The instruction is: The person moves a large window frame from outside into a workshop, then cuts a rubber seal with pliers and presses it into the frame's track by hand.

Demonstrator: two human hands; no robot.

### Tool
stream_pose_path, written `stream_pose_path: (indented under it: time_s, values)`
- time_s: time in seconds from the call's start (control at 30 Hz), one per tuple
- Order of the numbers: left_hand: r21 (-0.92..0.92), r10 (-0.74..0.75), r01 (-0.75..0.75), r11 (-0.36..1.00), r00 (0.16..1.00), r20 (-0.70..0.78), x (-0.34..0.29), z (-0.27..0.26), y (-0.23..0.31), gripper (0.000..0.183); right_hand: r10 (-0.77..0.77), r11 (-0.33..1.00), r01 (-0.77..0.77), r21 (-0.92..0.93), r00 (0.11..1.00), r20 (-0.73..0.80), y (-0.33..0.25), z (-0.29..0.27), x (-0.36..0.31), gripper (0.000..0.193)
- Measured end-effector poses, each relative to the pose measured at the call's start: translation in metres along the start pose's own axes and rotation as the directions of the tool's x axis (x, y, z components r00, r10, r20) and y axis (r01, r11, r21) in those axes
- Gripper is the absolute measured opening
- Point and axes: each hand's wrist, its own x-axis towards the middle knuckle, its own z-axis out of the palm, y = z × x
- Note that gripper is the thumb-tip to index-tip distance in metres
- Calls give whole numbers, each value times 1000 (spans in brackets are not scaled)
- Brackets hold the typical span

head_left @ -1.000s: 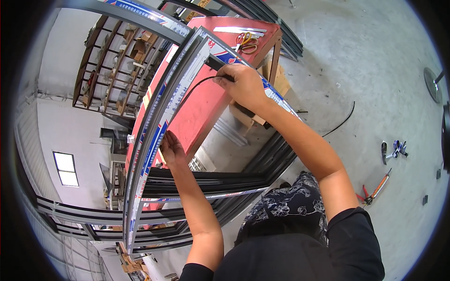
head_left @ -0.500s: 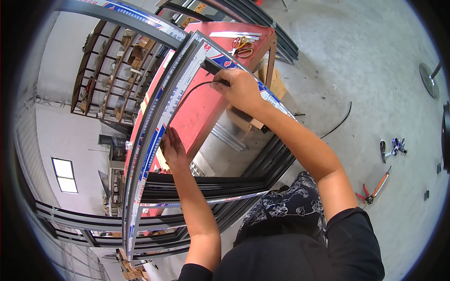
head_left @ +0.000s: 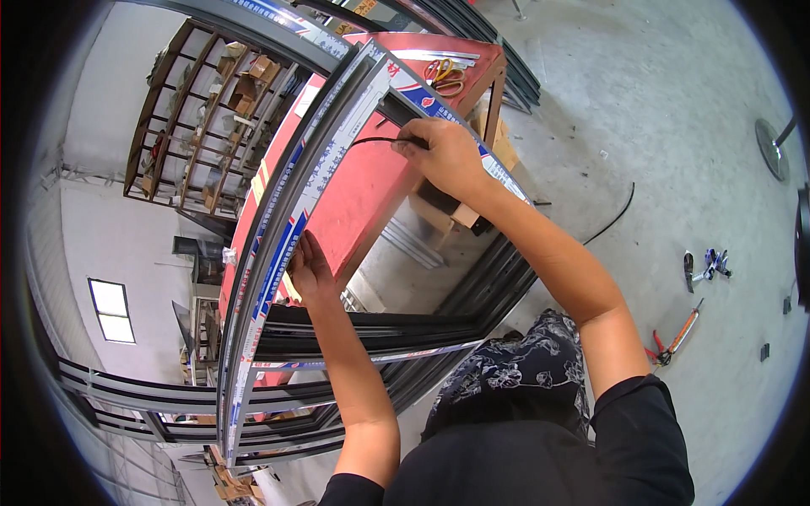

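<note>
A grey metal window frame [head_left: 291, 221], with printed protective film along its faces, stands tilted before me. Pinched in my right hand [head_left: 440, 153], inside the frame's upper corner, is a thin black rubber strip [head_left: 371, 139]. From my fingers the strip runs left to the frame's inner edge; a loose black tail [head_left: 614, 221] shows past my right forearm, probably the same strip. Lower on that long side, my left hand [head_left: 312, 268] rests with stretched fingers against the inner edge. Its thumb is partly hidden.
Behind the frame is a red-topped table [head_left: 359, 198] with scissors [head_left: 445, 78] and pale strips. More dark frame profiles [head_left: 472, 59] lean beyond it. On the floor to the right lie a caulking gun [head_left: 675, 339] and small tools [head_left: 709, 264]. A rack [head_left: 202, 118] stands far left.
My right hand has shifted slightly right and up along the frame's corner. The strip's slack curve down the side has shortened to a nearly straight piece. My left hand stays at the same spot.
</note>
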Motion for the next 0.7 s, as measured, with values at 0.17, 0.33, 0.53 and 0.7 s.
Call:
stream_pose_path:
  time_s: [0.17,0.33,0.53,0.7]
  values:
    - [-3,-73,74,997,985,159,-5,-6,10,27,59,998,-58,-21,998,34,-6,7,-11,17]
    - [-20,32,-29,999,984,178,2,-45,20,20,43,999,-43,-13,999,-6,0,21,-19,16]
    - [-21,-19,21,1000,994,106,-8,-32,19,22,97,995,-97,0,995,-10,-7,29,-29,16]
    - [41,74,-79,996,992,104,1,-36,15,24,51,997,-43,64,989,-138,-8,38,-40,14]
